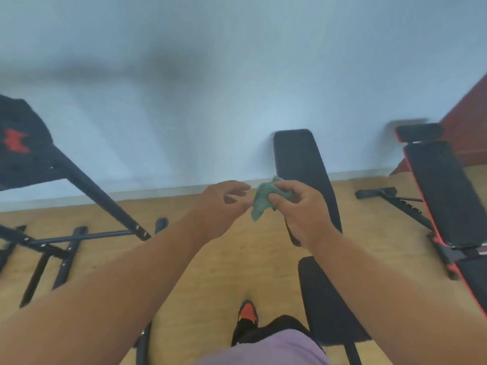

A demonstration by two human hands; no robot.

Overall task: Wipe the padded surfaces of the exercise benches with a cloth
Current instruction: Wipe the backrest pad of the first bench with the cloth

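My right hand grips a crumpled green cloth in the air, chest-high. Just to its left, my left hand has its fingers loosely curled, close to the cloth's hanging corner; whether they touch it is unclear. Behind and below my right hand stands a black padded bench: its back pad leans toward the wall and its seat pad is nearer me. Further right is a second black bench with red trim. The picture is blurred.
A black machine with a red-marked pad and slanting steel frame occupies the left. A light blue wall runs along the back above a wooden floor. My shoe is on the floor between the frames.
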